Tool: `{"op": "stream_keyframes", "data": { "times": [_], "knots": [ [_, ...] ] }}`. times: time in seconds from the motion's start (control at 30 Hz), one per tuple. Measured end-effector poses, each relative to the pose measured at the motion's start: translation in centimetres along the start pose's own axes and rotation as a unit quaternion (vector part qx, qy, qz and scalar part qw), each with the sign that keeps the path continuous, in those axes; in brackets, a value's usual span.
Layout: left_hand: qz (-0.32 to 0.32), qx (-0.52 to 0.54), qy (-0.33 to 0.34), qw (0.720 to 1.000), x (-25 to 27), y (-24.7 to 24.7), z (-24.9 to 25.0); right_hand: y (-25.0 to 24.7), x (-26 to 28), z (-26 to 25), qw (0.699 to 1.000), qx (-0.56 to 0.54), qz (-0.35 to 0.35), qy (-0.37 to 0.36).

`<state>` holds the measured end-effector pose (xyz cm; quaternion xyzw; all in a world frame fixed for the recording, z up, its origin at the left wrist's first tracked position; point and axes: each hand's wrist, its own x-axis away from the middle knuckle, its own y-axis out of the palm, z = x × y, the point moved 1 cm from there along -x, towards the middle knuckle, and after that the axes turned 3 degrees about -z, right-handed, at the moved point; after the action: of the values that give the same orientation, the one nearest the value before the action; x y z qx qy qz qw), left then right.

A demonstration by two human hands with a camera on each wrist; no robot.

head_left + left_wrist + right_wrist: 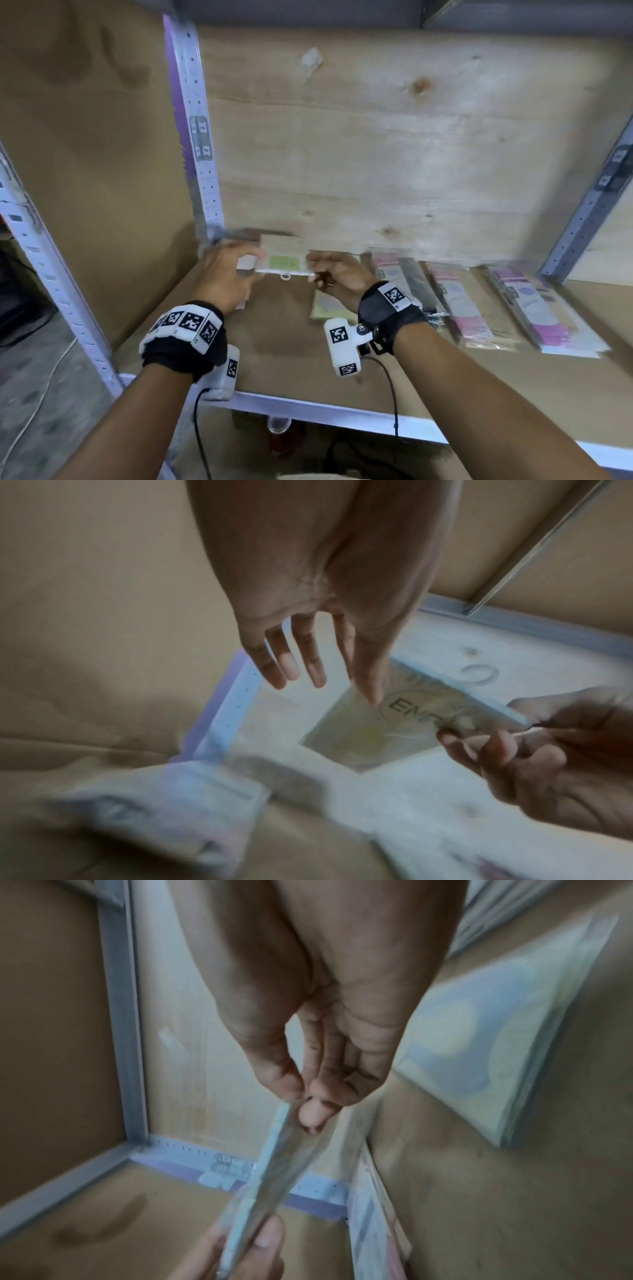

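Note:
A flat clear packet (pixel 284 263) with a green label and a hang hole is held up between both hands near the shelf's back left corner. My left hand (pixel 239 272) takes its left end, thumb on one face and straight fingers on the other, as the right wrist view shows at the bottom (pixel 253 1242). In the left wrist view the thumb tip of my left hand (pixel 339 685) meets the packet (pixel 369 739). My right hand (pixel 323 270) pinches the right end between thumb and fingertips (pixel 301 1099). There the packet (pixel 260 1177) appears edge-on.
Rows of pink and white packets (pixel 459 301) and purple ones (pixel 541 308) lie on the shelf board (pixel 284 359) to the right. A greenish packet (pixel 329 308) lies under my right wrist. A perforated upright (pixel 195 137) stands at the left and a plywood back wall (pixel 376 137) behind.

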<state>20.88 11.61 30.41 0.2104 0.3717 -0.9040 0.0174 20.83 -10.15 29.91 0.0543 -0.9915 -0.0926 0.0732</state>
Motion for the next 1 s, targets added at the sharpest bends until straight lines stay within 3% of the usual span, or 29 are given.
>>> {"op": "stream_keyframes", "data": {
  "times": [0.13, 0.3, 0.4, 0.47, 0.53, 0.6, 0.7, 0.87, 1.0],
  "knots": [
    [0.053, 0.046, 0.144, 0.987, 0.2, 0.0, 5.9, -2.7, 2.4, -2.4, 0.996, -0.078, -0.008, -0.045],
    [0.075, 0.07, 0.169, 0.98, 0.5, 2.0, 9.7, -5.5, 5.6, -4.1, 0.988, -0.113, -0.012, -0.106],
    [0.058, 0.166, 0.125, 0.976, 1.2, 3.7, 10.3, -7.2, 7.4, -3.8, 0.989, -0.051, 0.012, -0.138],
    [0.036, 0.226, 0.083, 0.97, 1.6, 5.2, 10.6, -8.3, 8.5, -3.3, 0.977, 0.11, 0.068, -0.168],
    [0.011, 0.286, 0.039, 0.957, 1.9, 6.7, 10.9, -9.5, 9.1, -2.9, 0.927, 0.31, 0.115, -0.174],
    [-0.019, 0.339, -0.004, 0.941, 2.0, 8.0, 11.1, -10.5, 9.5, -2.3, 0.892, 0.41, 0.12, -0.145],
    [-0.052, 0.353, -0.057, 0.933, 2.1, 9.5, 11.4, -12.1, 10.3, -0.5, 0.911, 0.381, 0.099, -0.121],
    [-0.097, 0.309, -0.1, 0.941, 1.5, 11.0, 11.3, -13.5, 10.7, 0.5, 0.904, 0.391, 0.094, -0.143],
    [-0.094, 0.339, -0.132, 0.927, 1.3, 12.0, 11.7, -13.7, 10.6, 0.8, 0.92, 0.355, 0.104, -0.133]
  ]
}}
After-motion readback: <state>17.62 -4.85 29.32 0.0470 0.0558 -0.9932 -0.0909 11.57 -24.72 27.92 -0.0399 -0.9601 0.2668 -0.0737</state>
